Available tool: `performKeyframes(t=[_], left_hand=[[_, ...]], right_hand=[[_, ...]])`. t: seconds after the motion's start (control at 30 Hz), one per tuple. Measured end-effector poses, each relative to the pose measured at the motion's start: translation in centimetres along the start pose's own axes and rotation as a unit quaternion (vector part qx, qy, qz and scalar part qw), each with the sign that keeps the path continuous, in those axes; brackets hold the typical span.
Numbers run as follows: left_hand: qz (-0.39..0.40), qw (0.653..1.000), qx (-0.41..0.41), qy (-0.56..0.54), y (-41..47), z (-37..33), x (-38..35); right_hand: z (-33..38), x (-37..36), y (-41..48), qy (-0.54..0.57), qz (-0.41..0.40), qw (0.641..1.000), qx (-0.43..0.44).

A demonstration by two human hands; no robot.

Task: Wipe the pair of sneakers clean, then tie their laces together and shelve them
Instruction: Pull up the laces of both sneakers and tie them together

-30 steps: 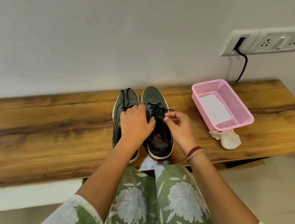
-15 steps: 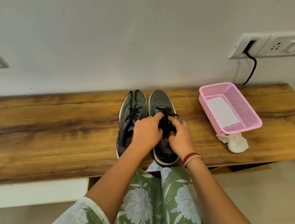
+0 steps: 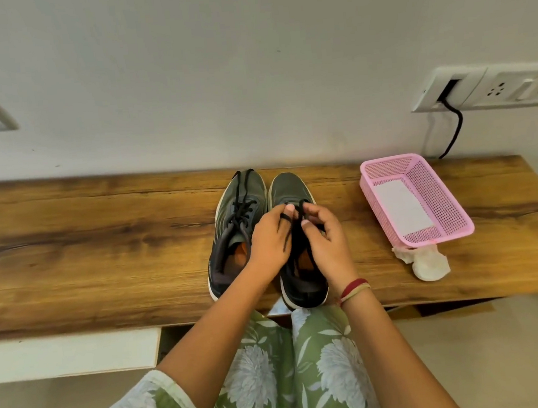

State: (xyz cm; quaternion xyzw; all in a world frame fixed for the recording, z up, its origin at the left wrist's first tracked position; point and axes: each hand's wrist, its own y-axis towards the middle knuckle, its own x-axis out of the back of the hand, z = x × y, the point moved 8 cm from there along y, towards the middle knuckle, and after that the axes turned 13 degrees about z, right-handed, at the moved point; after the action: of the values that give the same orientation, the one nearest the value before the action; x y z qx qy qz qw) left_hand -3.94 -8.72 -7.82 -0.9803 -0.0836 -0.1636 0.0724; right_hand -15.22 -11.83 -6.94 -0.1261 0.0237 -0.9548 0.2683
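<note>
Plainly the black laces (image 3: 298, 216) look thin, limp and light, and are best pinched near their ends. The left hand (image 3: 269, 241) and right hand (image 3: 327, 242) each pinch them, meeting over the right sneaker (image 3: 287, 186). It stands beside the left sneaker (image 3: 240, 203) at the middle of the desk (image 3: 104, 249).

We are looking at a wooden surface (image 3: 104, 249), its brown grain streaked and carrying a soft sheen. The sneakers (image 3: 247, 192) are showing matt grey-green woven cloth uppers over smooth pale soles, threaded with black woven laces (image 3: 242, 210). To the right, the pink basket (image 3: 453, 213) is reading as perforated moulded plastic, and the white wipe (image 3: 432, 265) near it is looking soft and crumpled. On the far side, the wall (image 3: 219, 79) is showing flat matt paint, and the socket panel (image 3: 509, 88) is showing glossy white plastic.
</note>
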Motion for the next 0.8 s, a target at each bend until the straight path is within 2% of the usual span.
performKeyframes(t=[0.1,0.23,0.5,0.63,0.8], left_hand=[[-0.023,0.997,0.038,-0.069,0.2,0.1,0.5],[-0.039,0.993,0.055,-0.095,0.2,-0.6,1.0],[-0.071,0.991,-0.012,-0.115,0.6,-6.5,3.2],[-0.062,0.991,-0.055,-0.103,0.8,-10.2,4.5],[-0.033,0.995,-0.037,-0.081,1.1,-12.8,5.2]], right_hand=[[1.4,-0.4,1.0,-0.005,0.029,0.999,0.032],[1.9,0.2,1.5,0.037,-0.004,0.999,0.039],[6.2,1.1,1.4,0.117,-0.047,0.987,0.100],[10.2,2.3,1.2,0.127,-0.040,0.980,0.147],[12.6,2.9,0.7,0.133,-0.003,0.976,0.174]])
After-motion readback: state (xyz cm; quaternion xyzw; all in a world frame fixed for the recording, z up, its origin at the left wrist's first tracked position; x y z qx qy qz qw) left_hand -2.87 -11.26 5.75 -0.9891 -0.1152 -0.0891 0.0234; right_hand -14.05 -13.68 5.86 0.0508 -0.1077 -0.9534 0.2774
